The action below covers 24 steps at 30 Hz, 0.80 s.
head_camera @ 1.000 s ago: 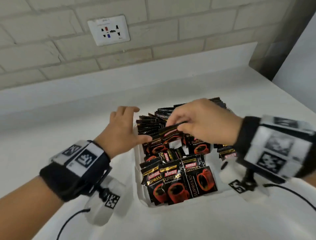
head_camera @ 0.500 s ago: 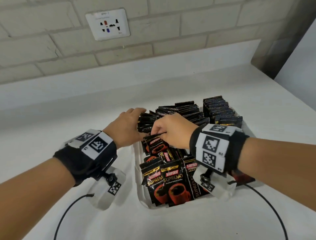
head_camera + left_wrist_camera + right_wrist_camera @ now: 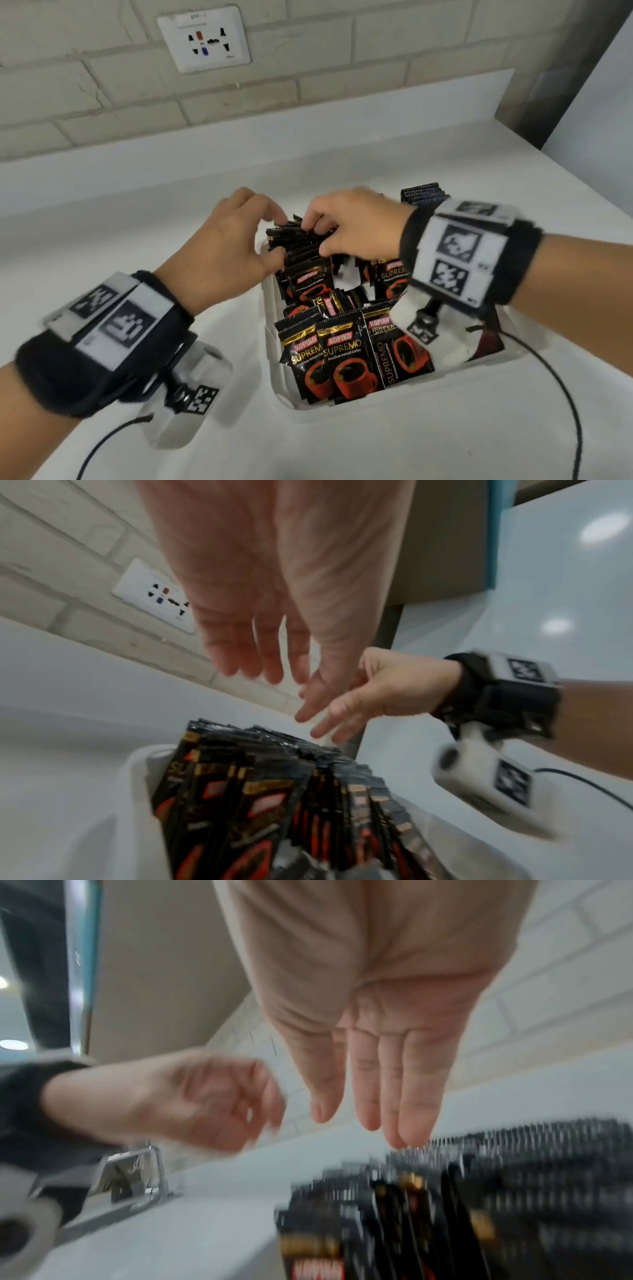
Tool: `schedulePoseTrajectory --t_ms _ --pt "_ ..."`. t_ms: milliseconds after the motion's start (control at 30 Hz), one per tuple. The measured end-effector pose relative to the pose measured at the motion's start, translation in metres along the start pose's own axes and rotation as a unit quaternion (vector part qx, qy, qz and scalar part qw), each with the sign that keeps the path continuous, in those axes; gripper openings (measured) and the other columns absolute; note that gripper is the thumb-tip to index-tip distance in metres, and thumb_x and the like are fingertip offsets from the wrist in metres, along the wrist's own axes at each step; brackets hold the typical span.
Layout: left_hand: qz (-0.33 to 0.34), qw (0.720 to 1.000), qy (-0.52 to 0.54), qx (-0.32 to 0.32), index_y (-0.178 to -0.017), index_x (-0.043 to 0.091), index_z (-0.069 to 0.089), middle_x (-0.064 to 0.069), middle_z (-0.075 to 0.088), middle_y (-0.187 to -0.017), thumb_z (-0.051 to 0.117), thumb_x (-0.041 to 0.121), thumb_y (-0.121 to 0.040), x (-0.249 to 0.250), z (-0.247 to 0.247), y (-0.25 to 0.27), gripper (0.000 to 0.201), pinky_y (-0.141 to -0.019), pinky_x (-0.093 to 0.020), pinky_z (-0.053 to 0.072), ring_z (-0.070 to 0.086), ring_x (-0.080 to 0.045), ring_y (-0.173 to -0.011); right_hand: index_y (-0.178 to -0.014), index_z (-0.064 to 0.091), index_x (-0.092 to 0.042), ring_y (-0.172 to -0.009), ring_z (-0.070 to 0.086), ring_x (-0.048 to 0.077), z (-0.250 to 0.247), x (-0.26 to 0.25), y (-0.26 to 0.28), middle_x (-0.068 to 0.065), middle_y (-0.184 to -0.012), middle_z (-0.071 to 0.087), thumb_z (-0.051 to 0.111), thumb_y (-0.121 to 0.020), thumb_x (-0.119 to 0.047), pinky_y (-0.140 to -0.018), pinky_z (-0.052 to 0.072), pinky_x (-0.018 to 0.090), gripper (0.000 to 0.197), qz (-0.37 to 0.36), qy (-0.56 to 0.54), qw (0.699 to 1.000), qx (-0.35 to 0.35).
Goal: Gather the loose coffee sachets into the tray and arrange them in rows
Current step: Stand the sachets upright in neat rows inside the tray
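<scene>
The left hand (image 3: 226, 246) is set against the left end of the upright row of sachets (image 3: 301, 240) at the tray's far left corner; its thumb lies on the front sachet and its fingers are bent over the top edges. Whether anything is actually pinched cannot be told: in the left wrist view the fingers (image 3: 240, 653) look nearly straight and loose above the packets. The right hand (image 3: 356, 229) is laid over the same row from the right, its fingertips curled down among the top edges, touching them; in the right wrist view its fingers (image 3: 404, 1085) are seen extended, close together, tips at the serrated edges. No firm grip is visible there either. Both wrists are raised above the tray (image 3: 274, 363), palms down, with black bands worn on them.

More sachets lie flat at the tray's near edge (image 3: 342, 359), and another upright stack stands at its far right corner (image 3: 423, 193). The tray rests on the white counter (image 3: 137, 212), below a wall socket (image 3: 204, 38).
</scene>
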<state>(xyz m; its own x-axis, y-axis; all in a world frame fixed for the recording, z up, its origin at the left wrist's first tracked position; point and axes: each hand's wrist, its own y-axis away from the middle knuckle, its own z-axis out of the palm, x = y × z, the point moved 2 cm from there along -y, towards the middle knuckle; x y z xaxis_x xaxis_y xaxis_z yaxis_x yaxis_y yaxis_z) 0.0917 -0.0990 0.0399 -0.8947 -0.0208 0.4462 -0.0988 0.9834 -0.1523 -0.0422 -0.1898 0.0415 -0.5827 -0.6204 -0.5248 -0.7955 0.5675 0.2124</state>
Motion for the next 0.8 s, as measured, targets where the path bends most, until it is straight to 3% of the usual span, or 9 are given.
schedulePoseTrajectory --t_ms 100,167,233,300,400,500,567,667,800 --pt "-0.028 0.988 0.013 -0.151 -0.090 0.038 0.051 0.021 0.051 -0.091 0.067 0.033 -0.079 0.014 0.007 0.021 0.020 -0.061 -0.008 0.038 0.049 0.002 -0.076 -0.108 0.059 -0.025 -0.086 0.060 0.005 -0.031 0.002 0.022 -0.005 -0.106 0.065 0.062 -0.087 -0.021 -0.073 0.044 0.018 0.021 -0.009 -0.001 0.999 0.051" --pt "-0.043 0.967 -0.017 -0.249 -0.113 0.037 0.049 0.026 0.048 -0.105 0.064 0.045 -0.079 0.018 0.022 0.032 0.038 -0.065 -0.005 0.037 0.048 0.005 -0.085 -0.101 0.060 -0.028 -0.073 0.058 -0.004 -0.045 0.006 0.041 -0.010 -0.098 0.066 0.061 -0.087 -0.026 -0.069 0.043 0.013 0.014 -0.013 0.005 0.998 0.067" --pt "-0.030 0.955 -0.060 -0.288 -0.136 0.028 0.037 0.015 0.045 -0.125 0.060 0.050 -0.081 0.021 0.038 0.037 0.064 -0.079 -0.003 0.037 0.045 0.001 -0.102 -0.100 0.062 -0.030 -0.077 0.060 -0.004 -0.052 0.011 0.061 -0.014 -0.097 0.066 0.060 -0.086 -0.031 -0.076 0.046 0.015 0.014 -0.013 -0.002 0.998 0.065" --pt "-0.020 0.951 -0.095 -0.294 -0.142 0.022 0.028 0.007 0.044 -0.133 0.058 0.052 -0.082 0.023 0.052 0.037 0.074 -0.094 -0.017 0.041 0.047 -0.007 -0.113 -0.099 0.063 -0.034 -0.084 0.062 -0.005 -0.051 0.016 0.081 -0.017 -0.096 0.066 0.059 -0.083 -0.033 -0.083 0.047 0.014 0.016 -0.010 -0.017 0.999 0.048" --pt "-0.031 0.947 -0.120 -0.296 -0.142 0.022 0.027 0.006 0.045 -0.134 0.057 0.049 -0.085 0.028 0.065 0.035 0.070 -0.096 -0.028 0.044 0.049 -0.011 -0.115 -0.093 0.063 -0.037 -0.083 0.060 -0.013 -0.044 0.028 0.104 -0.020 -0.090 0.068 0.059 -0.077 -0.039 -0.084 0.047 0.013 0.016 0.000 -0.048 0.999 0.025" --pt "-0.042 0.953 -0.101 -0.283 -0.136 0.025 0.035 0.008 0.044 -0.130 0.060 0.047 -0.084 0.036 0.067 0.033 0.061 -0.090 -0.022 0.043 0.048 -0.008 -0.108 -0.088 0.067 -0.037 -0.083 0.064 -0.004 -0.039 0.042 0.120 -0.023 -0.089 0.069 0.057 -0.067 -0.045 -0.085 0.051 0.026 0.025 0.008 -0.097 0.995 0.034" --pt "-0.058 0.956 -0.077 -0.277 -0.128 0.027 0.043 0.010 0.048 -0.122 0.063 0.044 -0.083 0.037 0.066 0.031 0.052 -0.079 -0.014 0.041 0.048 -0.005 -0.097 -0.093 0.062 -0.046 -0.083 0.067 0.002 -0.035 0.051 0.127 -0.025 -0.089 0.069 0.058 -0.065 -0.047 -0.087 0.052 0.035 0.028 0.009 -0.125 0.991 0.038" --pt "-0.086 0.958 -0.037 -0.272 -0.114 0.027 0.050 0.014 0.049 -0.100 0.067 0.038 -0.081 0.036 0.063 0.032 0.039 -0.063 -0.010 0.037 0.048 -0.001 -0.081 -0.094 0.059 -0.052 -0.083 0.067 0.004 -0.029 0.061 0.133 -0.026 -0.089 0.068 0.063 -0.065 -0.059 -0.087 0.053 0.037 0.031 -0.003 -0.158 0.987 0.037" --pt "-0.073 0.962 -0.027 -0.260 -0.102 0.026 0.052 0.018 0.033 -0.090 0.071 0.035 -0.078 0.035 0.060 0.037 0.032 -0.062 -0.008 0.033 0.039 -0.002 -0.083 -0.094 0.059 -0.052 -0.085 0.067 0.004 -0.022 0.068 0.136 -0.026 -0.091 0.068 0.059 -0.064 -0.059 -0.087 0.053 0.034 0.031 -0.006 -0.191 0.981 0.033"
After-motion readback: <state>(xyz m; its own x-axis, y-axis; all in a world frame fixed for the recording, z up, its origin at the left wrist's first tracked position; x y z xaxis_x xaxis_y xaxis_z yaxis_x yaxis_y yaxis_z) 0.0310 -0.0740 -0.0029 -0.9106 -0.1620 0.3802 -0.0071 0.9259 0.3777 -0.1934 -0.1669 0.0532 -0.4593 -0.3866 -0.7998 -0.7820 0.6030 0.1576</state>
